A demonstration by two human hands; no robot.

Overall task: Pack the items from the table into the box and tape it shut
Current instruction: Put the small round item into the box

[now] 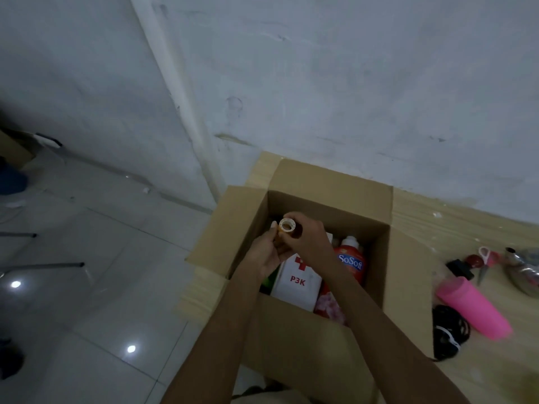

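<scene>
Grip is shared: the left hand [264,253] and right hand [310,240] both clasp a small brown bottle [287,228], cap uppermost, long axis near upright, over the cardboard box's [291,339] left rear corner (first-aid kit [297,282] directly beneath).

Dim, soft, floor [87,287] glare, wide-angle warp

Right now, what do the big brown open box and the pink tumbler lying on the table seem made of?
Big brown open box: likely cardboard, matte tan, with creased flaps and raw cut edges. Pink tumbler: probably plastic, smooth, faintly glossy, evenly bright pink; blur leaves it open.
</scene>
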